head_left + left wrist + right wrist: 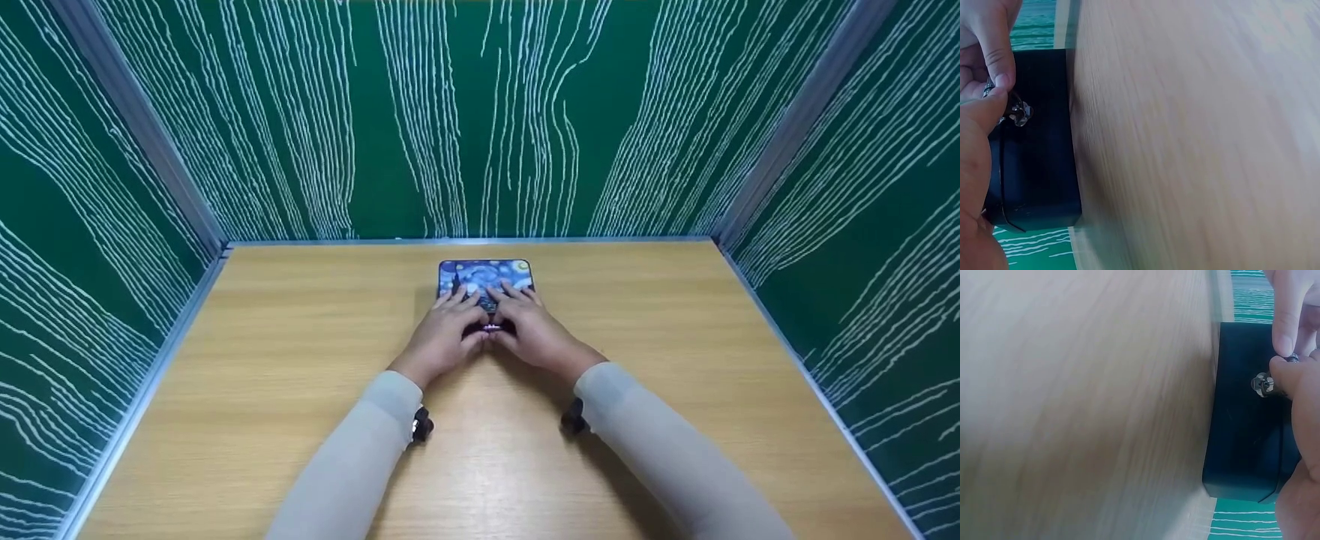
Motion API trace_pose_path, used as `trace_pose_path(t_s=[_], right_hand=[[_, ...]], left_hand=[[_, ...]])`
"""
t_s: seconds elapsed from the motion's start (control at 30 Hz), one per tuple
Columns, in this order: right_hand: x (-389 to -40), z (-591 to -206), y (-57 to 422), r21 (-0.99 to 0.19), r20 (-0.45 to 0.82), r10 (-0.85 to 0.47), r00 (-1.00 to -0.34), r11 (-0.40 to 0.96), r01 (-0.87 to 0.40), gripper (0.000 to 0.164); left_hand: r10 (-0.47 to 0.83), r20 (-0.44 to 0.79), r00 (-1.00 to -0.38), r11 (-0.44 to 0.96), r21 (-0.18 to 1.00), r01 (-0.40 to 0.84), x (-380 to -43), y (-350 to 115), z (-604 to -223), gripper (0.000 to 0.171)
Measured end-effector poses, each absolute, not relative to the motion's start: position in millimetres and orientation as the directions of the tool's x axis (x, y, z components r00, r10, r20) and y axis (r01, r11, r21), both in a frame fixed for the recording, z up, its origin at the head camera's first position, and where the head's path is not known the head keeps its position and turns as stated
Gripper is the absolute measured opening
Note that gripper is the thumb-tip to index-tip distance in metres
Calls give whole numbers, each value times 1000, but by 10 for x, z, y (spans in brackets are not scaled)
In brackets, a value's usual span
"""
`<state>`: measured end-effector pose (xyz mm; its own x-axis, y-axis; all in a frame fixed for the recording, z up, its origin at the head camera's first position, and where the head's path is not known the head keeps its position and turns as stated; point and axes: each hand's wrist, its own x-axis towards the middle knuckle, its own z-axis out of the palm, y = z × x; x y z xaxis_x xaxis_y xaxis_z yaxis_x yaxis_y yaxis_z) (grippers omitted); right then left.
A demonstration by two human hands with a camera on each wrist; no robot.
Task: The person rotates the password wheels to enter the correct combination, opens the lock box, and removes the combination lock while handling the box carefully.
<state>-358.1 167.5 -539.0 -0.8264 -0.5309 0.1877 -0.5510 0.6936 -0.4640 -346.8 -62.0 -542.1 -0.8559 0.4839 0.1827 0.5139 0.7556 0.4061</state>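
Observation:
A dark box stands on the table, its lid printed with a swirling blue night-sky painting. At the middle of its front is a silvery metal latch. My left hand lies over the near left part of the lid, fingers spread on top and thumb down at the latch. Mirroring it, my right hand has its fingers on the right part of the lid. In both wrist views the thumb tips meet at the upper part of the latch, pinching there and hiding part of it. The lid seam lies closed.
The light wooden table extends around the box to a metal edge strip. Behind and beside it rise green panels with white wavy lines. A small black device is strapped under the left sleeve, another under the right.

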Motion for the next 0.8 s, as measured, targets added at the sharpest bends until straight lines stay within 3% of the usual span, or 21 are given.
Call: trace_pose_path(t_s=[0.8], right_hand=[[-3588,-5404,1685,-473,213,-526,-823,682,-558,15]], left_hand=[[467,193,-863,756,418,503,-3470,-601,-5435,35]])
